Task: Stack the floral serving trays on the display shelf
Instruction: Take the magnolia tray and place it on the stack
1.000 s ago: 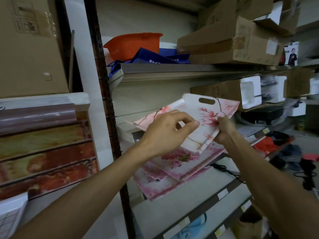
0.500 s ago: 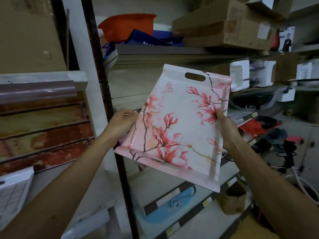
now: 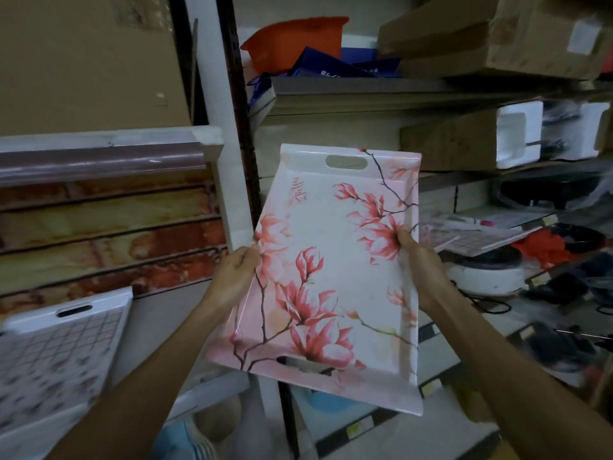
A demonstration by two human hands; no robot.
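The floral tray (image 3: 331, 260) is held up in the air in front of the shelf (image 3: 365, 91), tilted with its printed face toward the camera. The left hand (image 3: 234, 277) grips its left rim, the right hand (image 3: 419, 260) its right rim. A grid-patterned tray (image 3: 56, 356) lies lower left.

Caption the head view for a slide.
Both hands, left hand and right hand, hold a floral tray by its side edges before cluttered shelves.

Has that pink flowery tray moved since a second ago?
Yes. The floral tray was low over the shelf on other trays; both hands now hold it by its long edges, lifted off toward the person, face up to the camera.
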